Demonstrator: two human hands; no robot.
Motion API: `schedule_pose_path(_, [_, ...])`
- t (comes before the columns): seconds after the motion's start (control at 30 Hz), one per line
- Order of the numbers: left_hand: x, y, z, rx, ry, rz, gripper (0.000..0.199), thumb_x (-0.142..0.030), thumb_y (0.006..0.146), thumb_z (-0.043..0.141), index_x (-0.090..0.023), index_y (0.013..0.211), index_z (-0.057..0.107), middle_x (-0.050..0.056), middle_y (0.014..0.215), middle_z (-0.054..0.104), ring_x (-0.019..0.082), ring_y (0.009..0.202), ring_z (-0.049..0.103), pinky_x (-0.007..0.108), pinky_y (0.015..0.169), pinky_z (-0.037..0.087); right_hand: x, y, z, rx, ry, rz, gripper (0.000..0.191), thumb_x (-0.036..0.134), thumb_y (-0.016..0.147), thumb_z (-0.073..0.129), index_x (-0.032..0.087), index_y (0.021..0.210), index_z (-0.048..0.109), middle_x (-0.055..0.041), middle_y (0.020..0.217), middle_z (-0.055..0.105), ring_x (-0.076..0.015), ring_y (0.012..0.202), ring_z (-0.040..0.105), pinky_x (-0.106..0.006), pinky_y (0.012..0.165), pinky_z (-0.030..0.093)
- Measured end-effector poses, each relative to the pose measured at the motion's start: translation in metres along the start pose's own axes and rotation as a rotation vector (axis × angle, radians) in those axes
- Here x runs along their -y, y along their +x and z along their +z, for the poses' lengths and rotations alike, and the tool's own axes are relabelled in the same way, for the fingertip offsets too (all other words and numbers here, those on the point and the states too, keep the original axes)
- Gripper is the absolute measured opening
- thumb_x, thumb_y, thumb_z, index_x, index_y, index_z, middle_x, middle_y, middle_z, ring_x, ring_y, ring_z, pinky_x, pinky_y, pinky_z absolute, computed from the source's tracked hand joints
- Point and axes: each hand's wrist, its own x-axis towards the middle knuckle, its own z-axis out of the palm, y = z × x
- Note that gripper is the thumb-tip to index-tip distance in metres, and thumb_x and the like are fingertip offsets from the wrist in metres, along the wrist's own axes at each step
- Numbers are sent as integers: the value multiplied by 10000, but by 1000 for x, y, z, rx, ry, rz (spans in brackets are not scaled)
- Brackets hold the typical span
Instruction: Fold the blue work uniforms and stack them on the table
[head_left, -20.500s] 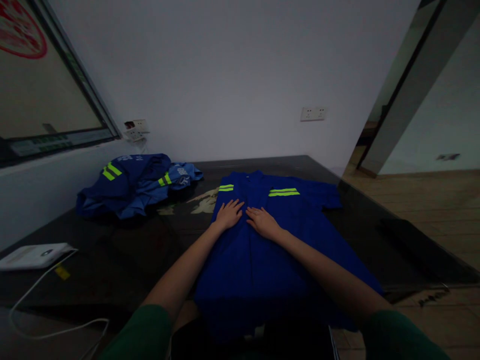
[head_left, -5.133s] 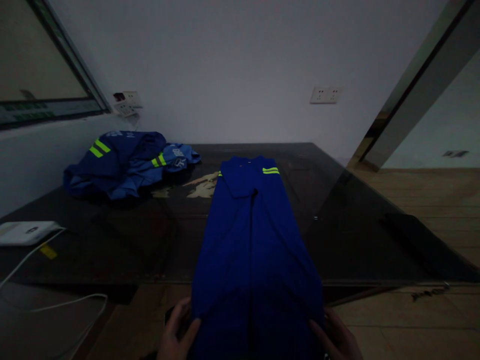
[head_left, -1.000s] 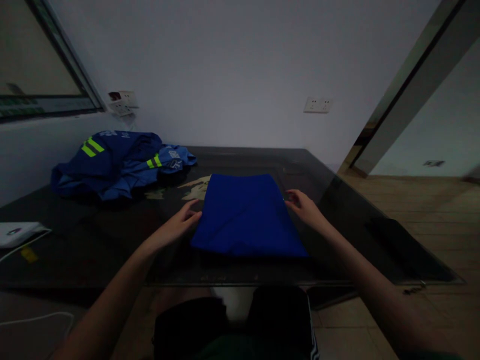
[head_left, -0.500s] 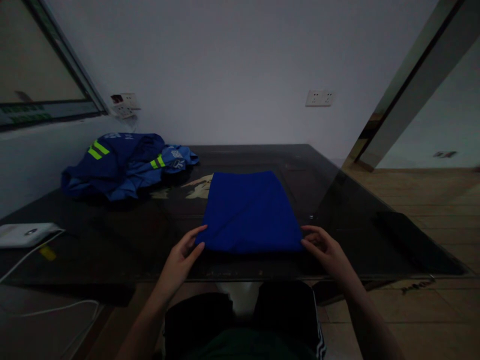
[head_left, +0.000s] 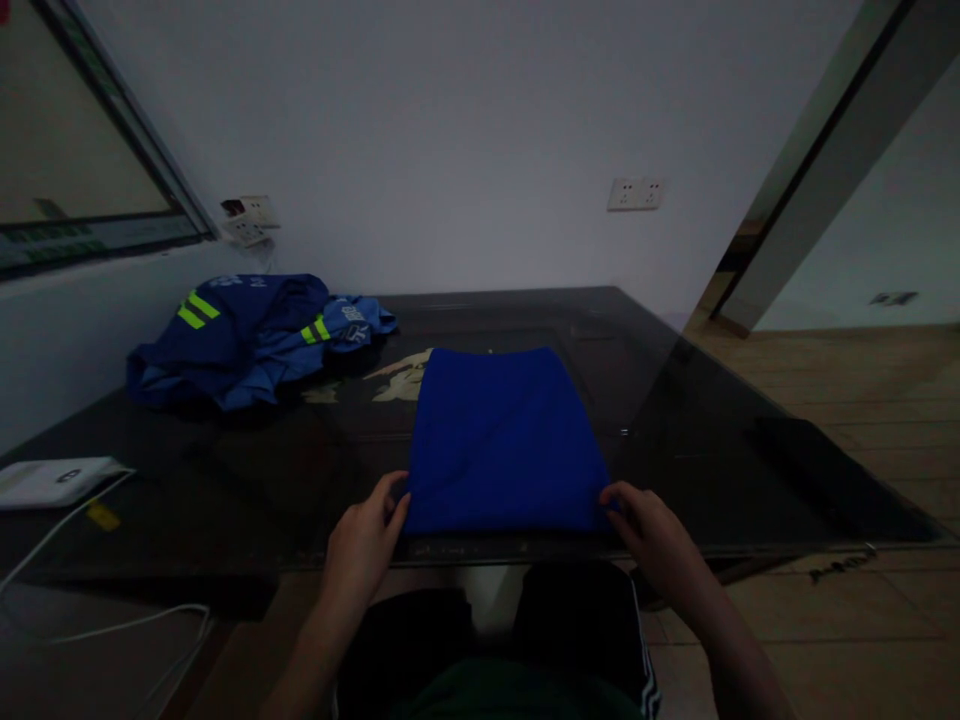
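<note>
A folded blue cloth (head_left: 502, 440), perhaps a garment, lies flat on the dark tabletop in front of me. At its near left corner, my left hand (head_left: 367, 530) pinches the side edge between thumb and fingers. My right hand (head_left: 649, 525) grips the near right corner the same way, with fingertips closed on the fabric. The cloth's near edge runs almost straight between both hands, close to the table's front edge. Its surface looks mostly smooth, with faint creases.
Crumpled blue work clothes (head_left: 247, 335) with yellow-green stripes lie at the back left of the glossy dark table (head_left: 697, 470). A white device (head_left: 56, 482) with a cable sits at the left. Something flat and black (head_left: 832, 480) lies at the right edge. Behind stands a wall with sockets (head_left: 635, 194).
The cloth's near edge has come closer to me, towards the table's front edge, and both hands have moved with it. My left fingers are now closer together.
</note>
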Motion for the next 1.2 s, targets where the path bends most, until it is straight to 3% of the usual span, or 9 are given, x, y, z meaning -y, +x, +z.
schedule_pose_path(0.2, [-1,-11,-14,209,146,-18,377,-285,951,408,-232,1322,452,-5,739,662,169,691,653,230,604,407,8,-24,-7,76,-300,-59,241,123,812,414,207,826,640,-73,823,638,-232,797,567,-349,703,443])
schedule_pose_path(0.3, [-6,-4,-19,68,238,102,408,-268,937,434,-205,1340,450,56,942,682,212,879,654,302,762,465,18,-16,-25,78,-428,-118,265,116,832,419,198,775,665,-92,841,631,-229,785,556,-355,705,462])
schedule_pose_path(0.4, [-26,9,-12,-135,281,283,415,-283,933,446,-210,1341,475,112,1262,587,261,1149,554,421,979,416,44,14,-34,-22,-474,-177,286,208,898,437,186,1028,690,-141,1086,629,-274,973,568,-415,820,486])
schedule_pose_path(0.53, [-59,20,18,-25,268,518,433,-343,959,423,-326,1391,436,29,1503,389,265,1384,335,543,1125,249,86,52,-6,140,-418,-324,459,314,918,500,215,1366,514,-128,1453,436,-325,1327,391,-500,1035,393])
schedule_pose_path(0.67, [-60,17,40,113,299,499,466,-426,980,350,-359,1441,363,1,1546,307,249,1428,261,549,1133,248,84,56,27,364,-365,-376,475,423,961,413,324,1426,420,-29,1532,331,-305,1416,262,-594,1110,245])
schedule_pose_path(0.8, [-36,21,34,127,352,438,529,-495,969,329,-339,1474,307,28,1559,261,224,1434,243,473,1145,267,44,50,24,315,-412,-238,528,467,972,357,305,1473,325,-11,1554,259,-278,1442,190,-586,1132,202])
schedule_pose_path(0.93, [-22,34,20,98,447,337,555,-464,966,345,-234,1470,343,98,1535,299,258,1418,282,526,1144,229,23,53,12,257,-497,-123,532,421,973,363,241,1473,333,-56,1540,284,-283,1436,212,-630,1117,185])
schedule_pose_path(1.1, [-46,22,24,-124,468,344,481,-357,954,370,-137,1354,521,159,1472,410,324,1413,276,590,1146,156,58,47,20,96,-468,-184,473,322,941,437,159,1381,500,-141,1488,380,-317,1422,243,-586,1131,209])
schedule_pose_path(1.2, [-66,0,40,-64,362,516,481,-270,950,363,-228,1425,426,76,1529,334,264,1426,263,529,1134,271,89,32,38,157,-306,-320,516,347,946,429,204,1442,412,-94,1513,349,-276,1410,289,-512,1123,298])
